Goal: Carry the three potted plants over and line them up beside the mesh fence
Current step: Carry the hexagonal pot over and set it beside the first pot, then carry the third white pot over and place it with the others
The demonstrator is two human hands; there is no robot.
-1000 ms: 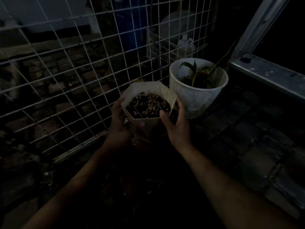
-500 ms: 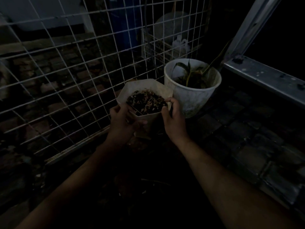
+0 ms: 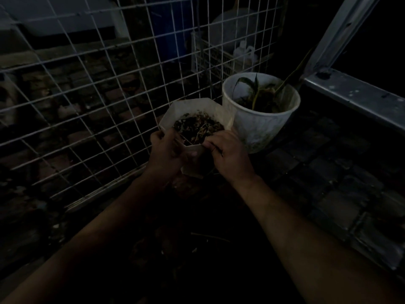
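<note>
A pale angular pot (image 3: 190, 110) filled with dark soil and dry bits stands low beside the white wire mesh fence (image 3: 92, 88). My left hand (image 3: 164, 150) grips its near-left rim and my right hand (image 3: 228, 152) grips its near-right rim. Directly to its right, touching or nearly touching, a round white pot (image 3: 258, 126) with a few long green leaves stands on the ground by the fence. A third pot is not visible in this dim scene.
Dark paving bricks (image 3: 324, 172) cover the ground to the right. A grey metal frame (image 3: 355, 93) runs along the upper right. Behind the fence are a white crate (image 3: 210, 55), a jug and a blue shape.
The angular pot has sunk lower and moved toward the round pot. My hands slid from its sides up onto its near rim.
</note>
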